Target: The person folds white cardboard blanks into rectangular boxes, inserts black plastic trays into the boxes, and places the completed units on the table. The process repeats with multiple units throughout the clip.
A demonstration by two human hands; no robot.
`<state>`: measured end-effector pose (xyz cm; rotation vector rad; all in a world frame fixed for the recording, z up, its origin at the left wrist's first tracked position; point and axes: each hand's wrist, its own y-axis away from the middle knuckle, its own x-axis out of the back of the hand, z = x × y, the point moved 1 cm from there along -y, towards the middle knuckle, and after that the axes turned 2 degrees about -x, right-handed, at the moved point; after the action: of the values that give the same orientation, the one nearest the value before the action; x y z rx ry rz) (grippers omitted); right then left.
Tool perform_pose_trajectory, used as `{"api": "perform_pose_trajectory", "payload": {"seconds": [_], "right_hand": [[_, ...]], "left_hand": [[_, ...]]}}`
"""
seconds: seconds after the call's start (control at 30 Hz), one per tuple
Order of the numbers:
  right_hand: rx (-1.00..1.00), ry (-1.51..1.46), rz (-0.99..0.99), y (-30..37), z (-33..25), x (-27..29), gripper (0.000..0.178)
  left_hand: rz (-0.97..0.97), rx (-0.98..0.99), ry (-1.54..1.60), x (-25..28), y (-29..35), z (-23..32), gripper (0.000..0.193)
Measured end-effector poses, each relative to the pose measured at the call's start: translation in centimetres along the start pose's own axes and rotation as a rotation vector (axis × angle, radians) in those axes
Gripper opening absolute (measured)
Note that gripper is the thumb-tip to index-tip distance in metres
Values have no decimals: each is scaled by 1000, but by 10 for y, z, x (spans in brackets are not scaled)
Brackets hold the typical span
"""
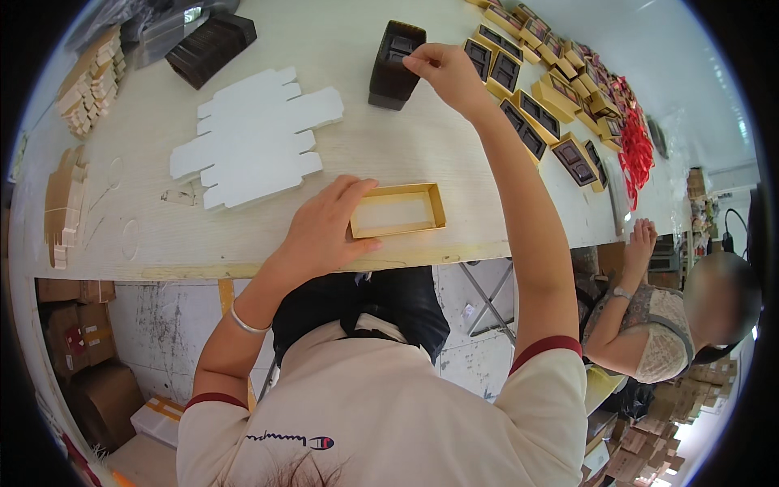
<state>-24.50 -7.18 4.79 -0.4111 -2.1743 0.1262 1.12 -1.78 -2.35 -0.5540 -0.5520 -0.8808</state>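
Note:
My left hand point(324, 223) grips the left end of a shallow gold box point(399, 229) near the table's front edge, thumb at the near side and fingers at the far side. The box has no lid and its pale inside shows. Farther off, my right hand point(445, 71) reaches to a tall stack of black plastic insert trays point(395, 81). Its thumb and fingertips pinch the right edge of the top tray point(401, 40), which still sits on the stack. To the left lies a pile of flat white die-cut card blanks point(256, 134).
Gold boxes with black inserts point(519, 126) crowd the table's right side, beside red ribbons point(636, 154). Another black tray stack point(213, 49) lies at the back left, with folded card bundles point(66, 207) along the left edge. A co-worker point(649, 325) sits at the right.

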Motion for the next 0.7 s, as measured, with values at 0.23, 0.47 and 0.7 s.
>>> {"api": "perform_pose_trajectory", "payload": {"seconds": [0.23, 0.47, 0.7], "right_hand": [[603, 497, 358, 2, 6, -7, 9], [372, -147, 475, 10, -9, 29, 17], [-266, -1368, 47, 150, -35, 69, 25]], "left_hand": [[11, 80, 98, 1, 0, 0, 70], [55, 39, 66, -2, 2, 0, 68], [66, 56, 62, -2, 6, 1, 81]]}}
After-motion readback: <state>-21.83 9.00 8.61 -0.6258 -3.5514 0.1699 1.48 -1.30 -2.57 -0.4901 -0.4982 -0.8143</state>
